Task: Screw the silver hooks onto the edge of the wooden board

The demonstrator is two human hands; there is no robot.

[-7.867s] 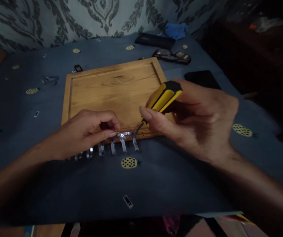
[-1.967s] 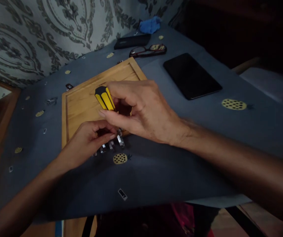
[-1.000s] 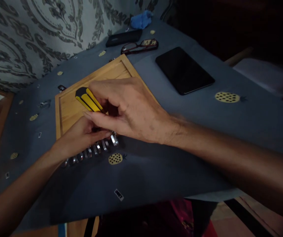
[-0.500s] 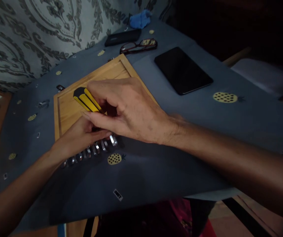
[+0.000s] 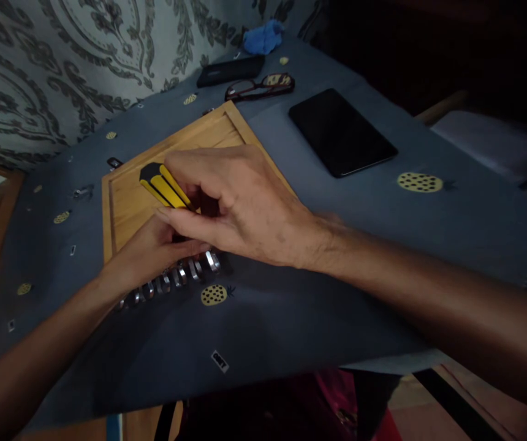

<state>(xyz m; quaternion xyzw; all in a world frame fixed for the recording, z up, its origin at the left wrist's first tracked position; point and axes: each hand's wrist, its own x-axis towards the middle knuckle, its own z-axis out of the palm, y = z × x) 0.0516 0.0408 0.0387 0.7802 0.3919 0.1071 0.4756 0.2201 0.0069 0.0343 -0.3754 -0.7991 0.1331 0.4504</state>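
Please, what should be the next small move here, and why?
Probably a small turn of the screwdriver: the right grip holds it, and the left grip is at the near edge of the board, beside the metal pieces. The tip is hidden, so I cannot tell whether it is seated.

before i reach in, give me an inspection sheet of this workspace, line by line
surface: dark blue tablecloth with pineapple prints
job's things: wooden board lying flat; row of curved metal pieces along its near edge; yellow-and-black tool, tip hidden
clutter: black tablet-like device right of board; glasses, dark case and blue cloth beyond it
hands: right hand grips tool; left hand at near edge, fingertips partly hidden
cables: nothing seen
surroundings: patterned backdrop behind table; far right too dark to tell
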